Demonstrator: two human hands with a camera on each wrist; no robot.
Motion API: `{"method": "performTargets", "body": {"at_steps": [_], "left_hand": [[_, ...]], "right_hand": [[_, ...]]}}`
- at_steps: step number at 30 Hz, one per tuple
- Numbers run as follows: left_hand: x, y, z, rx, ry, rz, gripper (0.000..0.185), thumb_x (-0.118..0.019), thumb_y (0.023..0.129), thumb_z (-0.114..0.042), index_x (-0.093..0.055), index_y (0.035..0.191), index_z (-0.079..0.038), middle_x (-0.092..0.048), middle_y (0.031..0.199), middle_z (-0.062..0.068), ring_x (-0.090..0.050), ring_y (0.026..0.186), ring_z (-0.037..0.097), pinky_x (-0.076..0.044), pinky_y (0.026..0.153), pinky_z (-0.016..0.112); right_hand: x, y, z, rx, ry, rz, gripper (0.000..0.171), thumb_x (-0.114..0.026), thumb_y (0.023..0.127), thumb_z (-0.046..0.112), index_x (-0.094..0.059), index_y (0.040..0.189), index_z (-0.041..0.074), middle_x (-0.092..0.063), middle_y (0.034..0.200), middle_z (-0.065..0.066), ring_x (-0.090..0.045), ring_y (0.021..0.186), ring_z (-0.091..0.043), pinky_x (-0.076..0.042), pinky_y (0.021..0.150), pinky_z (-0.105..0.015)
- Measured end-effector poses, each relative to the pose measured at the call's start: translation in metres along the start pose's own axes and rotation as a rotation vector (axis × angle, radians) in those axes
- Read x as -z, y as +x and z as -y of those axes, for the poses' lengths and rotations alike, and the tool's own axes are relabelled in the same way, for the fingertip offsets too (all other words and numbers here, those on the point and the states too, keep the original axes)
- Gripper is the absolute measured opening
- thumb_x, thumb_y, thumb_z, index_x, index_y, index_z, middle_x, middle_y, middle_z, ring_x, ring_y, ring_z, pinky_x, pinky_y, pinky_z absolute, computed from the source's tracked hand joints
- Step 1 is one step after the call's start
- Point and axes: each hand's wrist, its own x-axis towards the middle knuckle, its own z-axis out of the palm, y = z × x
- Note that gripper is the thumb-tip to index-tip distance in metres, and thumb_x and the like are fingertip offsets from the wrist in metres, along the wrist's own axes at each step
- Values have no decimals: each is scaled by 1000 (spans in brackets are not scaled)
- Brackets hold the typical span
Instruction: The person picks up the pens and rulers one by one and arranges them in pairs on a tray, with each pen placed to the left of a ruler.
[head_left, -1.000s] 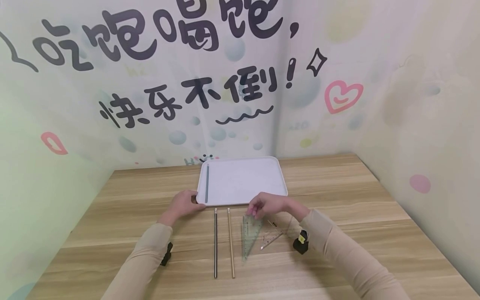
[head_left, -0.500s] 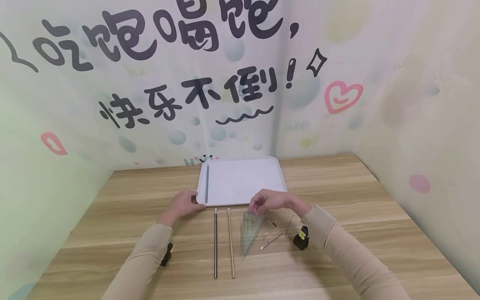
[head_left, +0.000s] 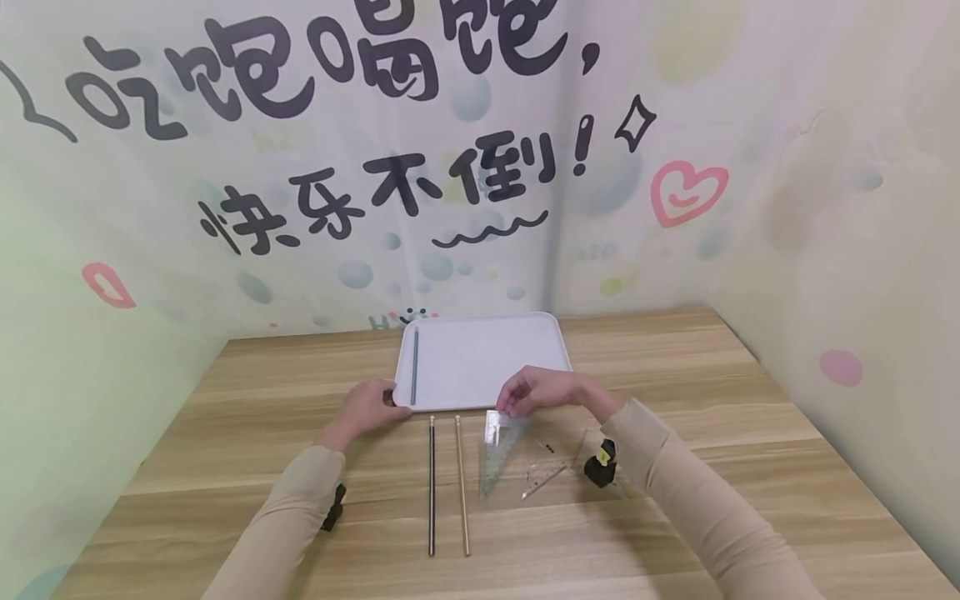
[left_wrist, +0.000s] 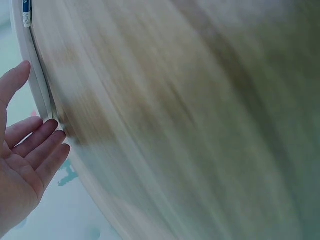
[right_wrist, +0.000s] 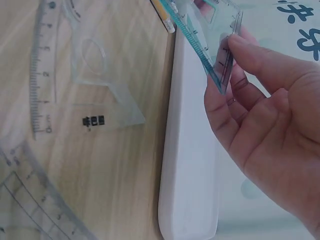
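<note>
Right hand (head_left: 543,392) pinches the green set square (head_left: 497,450) by its wide end — long axis toward 6 o'clock, white tray (head_left: 525,342) at 12 — left hand (head_left: 367,408) flat-fingered against tray's near-left corner.

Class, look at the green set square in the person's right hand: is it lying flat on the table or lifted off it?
Lifted. The right hand pinches the set square by one corner, tilting it above the table.

wooden table (head_left: 675,392) | pastel wall (head_left: 825,208), black lettering, pink heart (head_left: 687,193)
</note>
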Motion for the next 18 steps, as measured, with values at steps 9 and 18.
{"method": "performTargets", "body": {"at_steps": [9,18], "left_hand": [[1,1,0,-3,-5,3,26,-73,74,-28,-56,73,-8,-46,64,2,-40,63,15,-32,57,28],[1,1,1,-1,3,8,26,-73,73,-29,-57,72,-9,-46,64,2,-41,64,15,-32,58,29]], "right_hand": [[14,-1,4,4,30,-17,22,-57,80,-3,-57,101,-11,-59,79,3,-53,72,-7,-44,63,-22],[27,2,15,-25,-32,-59,21,-57,84,2,-58,103,-8,-59,78,-1,-52,71,-8,-44,64,-25]]}}
